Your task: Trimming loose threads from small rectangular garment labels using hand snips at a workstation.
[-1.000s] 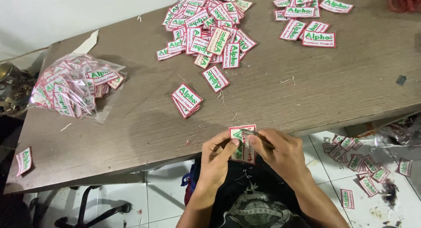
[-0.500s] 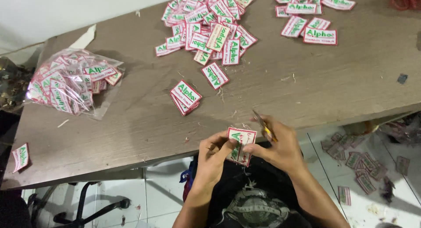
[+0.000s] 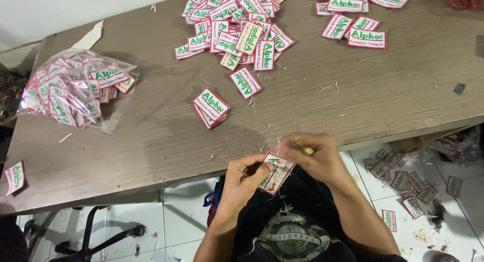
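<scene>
My left hand (image 3: pixel 243 179) pinches a white patch with a red border and green lettering (image 3: pixel 276 172) just below the near edge of the brown table (image 3: pixel 151 141). My right hand (image 3: pixel 312 158) is closed on a small yellowish tool (image 3: pixel 304 150) right at the patch's upper corner; what kind of tool it is cannot be told. A short stack of like patches (image 3: pixel 210 107) lies on the table above my hands, and a single patch (image 3: pixel 245 83) lies beyond it.
A large heap of patches (image 3: pixel 237 25) covers the far middle, and more patches (image 3: pixel 353 20) lie at the far right. A clear plastic bag of patches (image 3: pixel 75 93) sits left. One patch (image 3: pixel 15 177) lies at the left edge. Several patches (image 3: pixel 403 184) litter the tiled floor at right.
My hands and the patch have shifted slightly right and lower off the table edge. My right hand has come down from a raised position onto the patch's corner.
</scene>
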